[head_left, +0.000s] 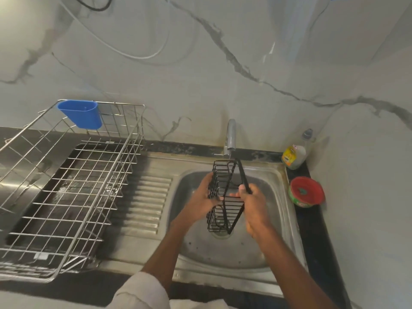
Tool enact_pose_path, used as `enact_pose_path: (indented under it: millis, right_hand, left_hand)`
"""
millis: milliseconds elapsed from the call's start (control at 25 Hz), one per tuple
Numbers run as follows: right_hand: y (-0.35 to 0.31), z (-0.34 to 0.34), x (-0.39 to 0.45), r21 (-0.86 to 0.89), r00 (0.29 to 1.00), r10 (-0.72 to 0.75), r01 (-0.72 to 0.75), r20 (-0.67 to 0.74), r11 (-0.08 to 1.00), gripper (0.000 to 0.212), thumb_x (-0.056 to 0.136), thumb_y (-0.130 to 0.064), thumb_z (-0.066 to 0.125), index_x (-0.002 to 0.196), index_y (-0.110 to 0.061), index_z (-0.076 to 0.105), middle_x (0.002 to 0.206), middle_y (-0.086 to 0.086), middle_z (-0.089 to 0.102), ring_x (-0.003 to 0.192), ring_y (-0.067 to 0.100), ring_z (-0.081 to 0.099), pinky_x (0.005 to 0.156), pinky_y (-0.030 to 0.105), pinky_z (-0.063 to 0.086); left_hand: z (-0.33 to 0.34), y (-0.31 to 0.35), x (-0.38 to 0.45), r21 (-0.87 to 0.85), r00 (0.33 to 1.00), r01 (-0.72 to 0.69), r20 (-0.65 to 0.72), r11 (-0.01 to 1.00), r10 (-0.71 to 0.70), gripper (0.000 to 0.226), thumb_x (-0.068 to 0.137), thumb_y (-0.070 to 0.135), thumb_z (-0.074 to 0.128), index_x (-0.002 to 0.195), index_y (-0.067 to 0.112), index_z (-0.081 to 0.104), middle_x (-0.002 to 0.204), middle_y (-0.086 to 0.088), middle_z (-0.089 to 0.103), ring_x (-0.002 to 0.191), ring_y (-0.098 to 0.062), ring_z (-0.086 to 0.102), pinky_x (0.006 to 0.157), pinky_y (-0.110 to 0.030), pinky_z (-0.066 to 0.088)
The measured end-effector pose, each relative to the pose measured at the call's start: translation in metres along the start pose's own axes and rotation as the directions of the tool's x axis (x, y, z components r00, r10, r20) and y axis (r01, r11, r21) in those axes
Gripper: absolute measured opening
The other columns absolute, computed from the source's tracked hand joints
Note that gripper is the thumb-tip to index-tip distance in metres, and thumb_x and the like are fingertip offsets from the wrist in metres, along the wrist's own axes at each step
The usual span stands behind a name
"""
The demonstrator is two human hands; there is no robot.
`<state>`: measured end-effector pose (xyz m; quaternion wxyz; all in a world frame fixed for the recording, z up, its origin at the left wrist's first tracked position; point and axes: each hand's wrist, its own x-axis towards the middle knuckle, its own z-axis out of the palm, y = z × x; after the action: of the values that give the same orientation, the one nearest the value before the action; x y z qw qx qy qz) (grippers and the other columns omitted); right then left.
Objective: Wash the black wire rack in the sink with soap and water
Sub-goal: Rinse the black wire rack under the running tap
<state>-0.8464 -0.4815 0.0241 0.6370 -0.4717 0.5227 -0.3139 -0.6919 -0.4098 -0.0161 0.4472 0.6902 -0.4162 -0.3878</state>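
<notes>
black wire rack [225, 197] gripped between left hand [200, 198] and right hand [254, 202], seemingly under the tap [230, 136].

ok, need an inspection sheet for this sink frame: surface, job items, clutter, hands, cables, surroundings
Surface: steel sink with ribbed drainboard, dark counter.
Job's things: black wire rack held above the drain, under the tap; soap bottle at the right back corner.
Clutter: red-lidded tub right of the sink; steel dish rack with blue cup on the left.
Hands: left hand and right hand each have a grip on the rack.
Cables: white cord on the wall.
Surroundings: marble-look wall.
</notes>
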Motion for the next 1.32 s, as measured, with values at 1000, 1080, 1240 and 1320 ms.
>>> enact_pose_path:
  millis: [1000, 1080, 1240, 1320]
  right_hand:
    - [-0.01, -0.009, 0.099, -0.46, 0.979, -0.167, 0.203, 0.119, 0.864, 0.061, 0.09, -0.014, 0.077, 0.143, -0.031, 0.053, 0.136, -0.013, 0.057, 0.118, 0.01, 0.057, 0.099, 0.036, 0.051]
    - [-0.015, -0.001, 0.115, -0.505, 0.969, -0.202, 0.247, 0.144, 0.827, 0.048, 0.089, -0.024, 0.08, 0.132, -0.033, 0.062, 0.126, -0.017, 0.064, 0.115, 0.011, 0.061, 0.104, 0.04, 0.05]
    - [-0.027, 0.013, 0.131, -0.668, 0.956, -0.204, 0.293, 0.21, 0.684, 0.03, 0.093, -0.037, 0.071, 0.123, -0.043, 0.071, 0.117, -0.012, 0.075, 0.101, 0.011, 0.068, 0.088, 0.034, 0.055]
    - [-0.024, 0.023, 0.132, -0.679, 0.953, -0.171, 0.297, 0.249, 0.671, 0.03, 0.1, -0.032, 0.065, 0.127, -0.045, 0.069, 0.118, -0.011, 0.075, 0.09, 0.005, 0.068, 0.067, 0.02, 0.048]
  left_hand:
    - [-0.019, -0.01, 0.033, -0.098, 0.981, -0.185, -0.077, 0.978, 0.178, 0.043, 0.101, -0.007, 0.064, 0.143, 0.006, 0.063, 0.135, -0.001, 0.074, 0.128, -0.014, 0.068, 0.111, -0.034, 0.054]
    - [-0.029, -0.014, 0.035, -0.203, 0.995, -0.095, -0.042, 0.975, 0.088, 0.052, 0.098, -0.014, 0.061, 0.145, 0.009, 0.062, 0.136, -0.007, 0.074, 0.128, -0.022, 0.068, 0.107, -0.042, 0.057]
    - [-0.055, -0.014, 0.032, -0.324, 0.993, 0.053, 0.116, 0.944, -0.016, 0.055, 0.099, -0.01, 0.062, 0.148, 0.015, 0.062, 0.141, -0.004, 0.071, 0.131, -0.023, 0.067, 0.098, -0.037, 0.06]
    - [-0.07, -0.014, 0.028, -0.366, 0.994, 0.089, 0.091, 0.926, -0.059, 0.051, 0.093, -0.002, 0.072, 0.142, 0.012, 0.067, 0.137, -0.004, 0.074, 0.125, -0.022, 0.071, 0.095, -0.037, 0.062]
